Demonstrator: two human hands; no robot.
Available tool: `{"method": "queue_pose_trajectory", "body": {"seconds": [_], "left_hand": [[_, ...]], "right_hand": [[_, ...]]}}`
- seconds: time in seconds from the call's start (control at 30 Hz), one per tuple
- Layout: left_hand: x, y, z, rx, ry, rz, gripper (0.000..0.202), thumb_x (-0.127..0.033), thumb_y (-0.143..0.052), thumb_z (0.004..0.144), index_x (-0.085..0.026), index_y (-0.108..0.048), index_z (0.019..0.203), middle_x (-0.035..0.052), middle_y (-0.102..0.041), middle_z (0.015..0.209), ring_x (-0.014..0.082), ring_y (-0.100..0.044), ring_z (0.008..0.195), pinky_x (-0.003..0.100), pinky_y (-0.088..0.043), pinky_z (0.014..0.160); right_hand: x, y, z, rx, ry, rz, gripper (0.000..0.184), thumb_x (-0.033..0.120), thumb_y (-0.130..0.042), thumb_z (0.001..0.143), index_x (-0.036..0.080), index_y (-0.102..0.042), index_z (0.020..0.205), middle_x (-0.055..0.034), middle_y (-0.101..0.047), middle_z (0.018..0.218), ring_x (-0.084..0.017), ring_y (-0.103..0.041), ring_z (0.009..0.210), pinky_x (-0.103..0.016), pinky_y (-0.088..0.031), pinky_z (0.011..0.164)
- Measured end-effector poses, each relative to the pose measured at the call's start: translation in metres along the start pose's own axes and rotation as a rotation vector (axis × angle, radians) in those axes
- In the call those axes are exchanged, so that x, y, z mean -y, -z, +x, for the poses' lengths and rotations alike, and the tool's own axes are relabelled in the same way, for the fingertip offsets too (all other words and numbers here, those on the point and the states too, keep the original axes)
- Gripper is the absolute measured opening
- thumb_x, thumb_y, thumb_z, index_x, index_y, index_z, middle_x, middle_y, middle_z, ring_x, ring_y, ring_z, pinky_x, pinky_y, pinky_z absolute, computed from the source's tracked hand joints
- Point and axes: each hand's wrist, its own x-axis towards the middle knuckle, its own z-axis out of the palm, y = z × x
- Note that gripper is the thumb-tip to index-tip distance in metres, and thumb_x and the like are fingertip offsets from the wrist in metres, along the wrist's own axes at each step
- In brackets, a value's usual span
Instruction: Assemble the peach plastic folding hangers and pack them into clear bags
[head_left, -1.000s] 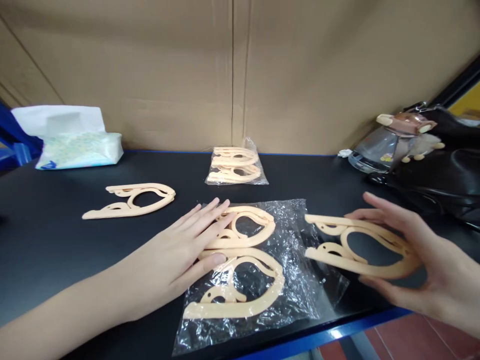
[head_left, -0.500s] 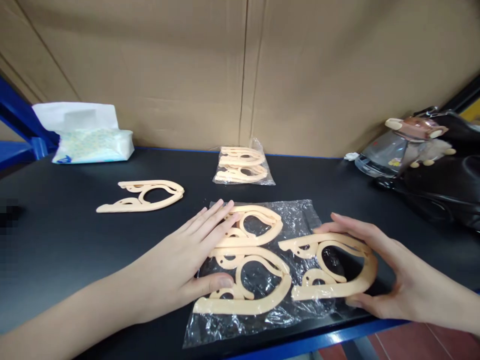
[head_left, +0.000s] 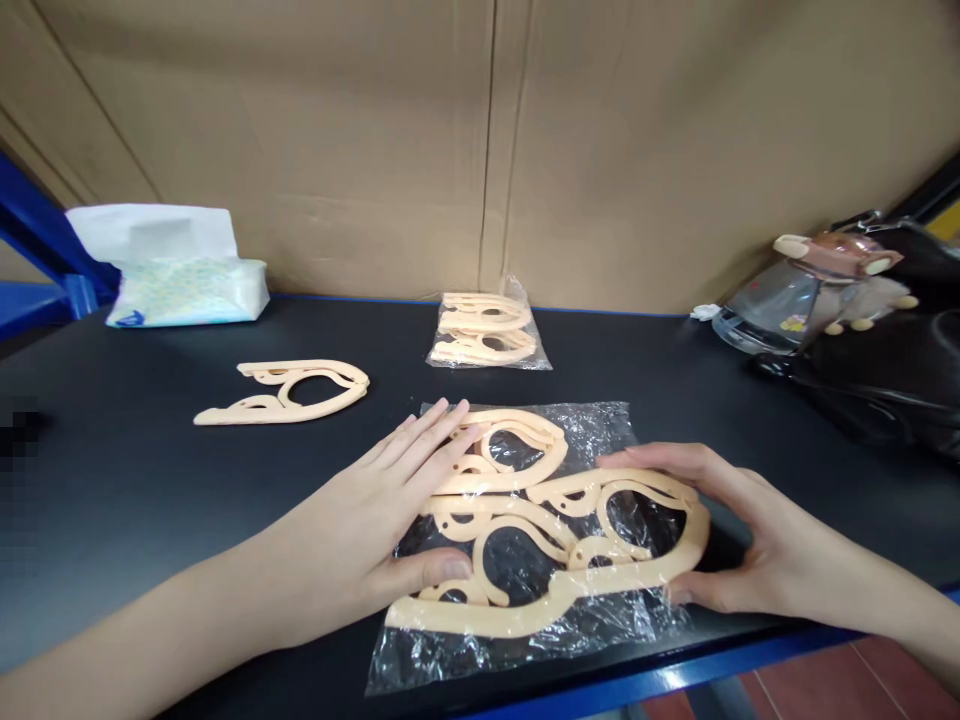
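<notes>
My left hand [head_left: 390, 510] lies flat, fingers stretched out and thumb apart, over the left ends of two cream folding hangers, the far one [head_left: 551, 455] and the near one [head_left: 517, 625]. Both lie with a clear plastic bag [head_left: 592, 425]; I cannot tell how far inside it they are. My right hand [head_left: 739, 535] grips the rounded end of a third folding hanger [head_left: 694, 530], thumb on the near side and fingers on the far side. Its left tips overlap the near hanger and the bag.
Another folding hanger [head_left: 330, 407] lies at the left on the black table [head_left: 315, 335]. Behind the bag sits a bagged pack of hangers [head_left: 487, 325]. A tissue pack [head_left: 191, 290] stands back left; a clear bottle [head_left: 769, 305] and a black bag [head_left: 915, 370] are at the right.
My right hand has moved left with its hanger, whose tips now overlap the near hanger on the bag. My left hand has stayed in place.
</notes>
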Motion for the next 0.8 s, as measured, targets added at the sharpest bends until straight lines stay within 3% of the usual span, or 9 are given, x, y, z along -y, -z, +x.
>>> {"method": "queue_pose_trajectory", "body": {"seconds": [0.13, 0.27, 0.5, 0.6, 0.7, 0.8], "left_hand": [[-0.009, -0.001, 0.0, -0.067, 0.072, -0.013, 0.084, -0.068, -0.04, 0.091, -0.028, -0.007, 0.156, 0.0018, -0.015, 0.164, 0.0245, -0.014, 0.15, 0.043, -0.023, 0.121], [-0.004, -0.001, 0.0, -0.034, 0.025, -0.016, 0.086, -0.066, -0.044, 0.091, -0.027, -0.004, 0.157, 0.0041, -0.012, 0.164, 0.0273, -0.014, 0.15, 0.046, -0.024, 0.12], [0.005, -0.002, 0.001, 0.01, -0.013, -0.036, 0.089, -0.063, -0.048, 0.091, -0.028, 0.001, 0.156, 0.0062, -0.008, 0.165, 0.0304, -0.011, 0.15, 0.049, -0.022, 0.12], [0.004, -0.001, 0.002, 0.033, -0.006, -0.056, 0.089, -0.063, -0.047, 0.091, -0.029, 0.003, 0.156, 0.0059, -0.006, 0.165, 0.0303, -0.009, 0.15, 0.05, -0.021, 0.12], [0.003, 0.001, 0.001, 0.046, 0.002, -0.082, 0.094, -0.066, -0.05, 0.087, -0.028, 0.0, 0.157, 0.007, -0.005, 0.165, 0.0329, -0.008, 0.15, 0.052, -0.022, 0.12], [-0.001, 0.004, -0.002, 0.07, 0.038, -0.126, 0.111, -0.077, -0.06, 0.073, -0.028, -0.005, 0.157, 0.0082, -0.005, 0.164, 0.0375, -0.007, 0.149, 0.053, -0.026, 0.117]], "right_hand": [[-0.002, -0.005, -0.004, -0.076, 0.049, 0.016, 0.08, 0.032, -0.081, 0.075, 0.041, -0.036, 0.141, -0.0026, -0.055, 0.139, -0.027, -0.056, 0.126, -0.038, -0.05, 0.103], [-0.001, -0.009, -0.004, -0.089, 0.055, 0.044, 0.083, 0.034, -0.082, 0.075, 0.045, -0.035, 0.142, -0.0004, -0.053, 0.143, -0.026, -0.052, 0.13, -0.038, -0.049, 0.105], [0.007, -0.001, 0.001, 0.225, -0.015, 0.214, 0.073, 0.024, -0.065, 0.09, 0.038, -0.029, 0.152, -0.0044, -0.04, 0.154, -0.026, -0.042, 0.138, -0.042, -0.043, 0.109], [0.009, 0.003, 0.006, 0.277, -0.012, 0.356, 0.067, 0.021, -0.058, 0.095, 0.038, -0.028, 0.152, -0.0032, -0.035, 0.157, -0.024, -0.039, 0.139, -0.042, -0.042, 0.11], [0.01, 0.003, 0.011, 0.219, -0.024, 0.369, 0.063, 0.024, -0.06, 0.094, 0.037, -0.034, 0.15, -0.0048, -0.047, 0.149, -0.024, -0.05, 0.132, -0.041, -0.048, 0.106], [0.012, 0.002, 0.016, 0.111, -0.015, 0.286, 0.061, 0.027, -0.065, 0.091, 0.038, -0.04, 0.146, -0.003, -0.066, 0.127, -0.021, -0.066, 0.111, -0.037, -0.057, 0.096]]}}
